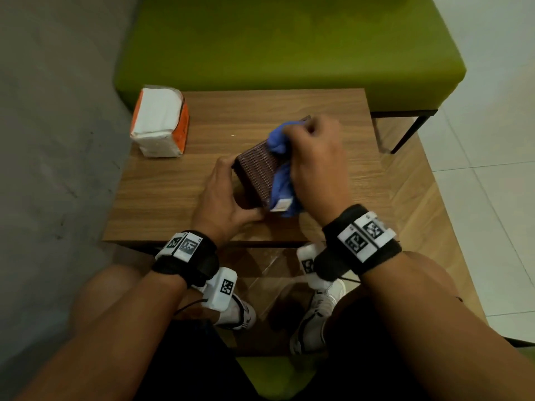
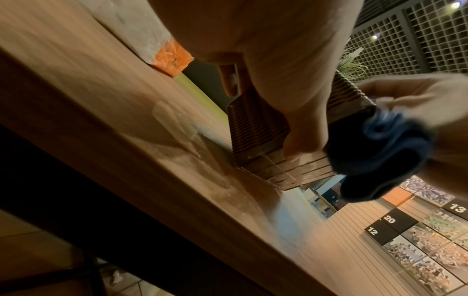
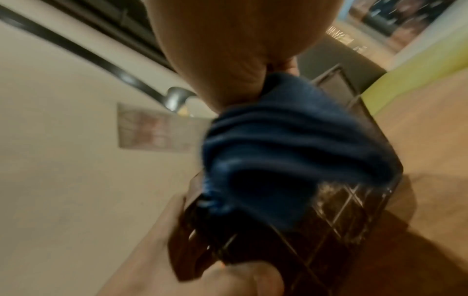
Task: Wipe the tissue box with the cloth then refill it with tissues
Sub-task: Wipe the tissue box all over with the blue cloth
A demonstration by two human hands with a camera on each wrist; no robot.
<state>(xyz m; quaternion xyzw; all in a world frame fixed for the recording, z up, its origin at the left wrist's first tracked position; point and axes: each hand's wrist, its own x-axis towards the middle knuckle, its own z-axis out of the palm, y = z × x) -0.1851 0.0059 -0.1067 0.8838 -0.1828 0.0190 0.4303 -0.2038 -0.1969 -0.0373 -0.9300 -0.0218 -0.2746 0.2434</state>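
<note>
1. The dark brown woven tissue box [image 1: 256,172] sat tipped up on the wooden side table [image 1: 162,195], near the centre of the head view, with one ribbed side turned upward.
2. The left hand [image 1: 223,198] gripped the box at its near left corner, thumb curled along the lower edge and fingers round the far side.
3. In the left wrist view the box's slatted underside [image 2: 291,170] showed, raised off the table top.
4. The right hand [image 1: 315,163] was closed round a bunched blue cloth [image 1: 280,175] and pressed it against the right side of the box.
5. A white label on the cloth hung at the box's lower right corner.
6. The right wrist view was blurred, but the cloth [image 3: 286,152] lay draped over the box there.
7. A pack of tissues [image 1: 159,123], white with an orange side, stood at the table's upper left corner, well apart from the box.
8. A green bench [image 1: 289,44] filled the top of the frame behind the table.
</note>
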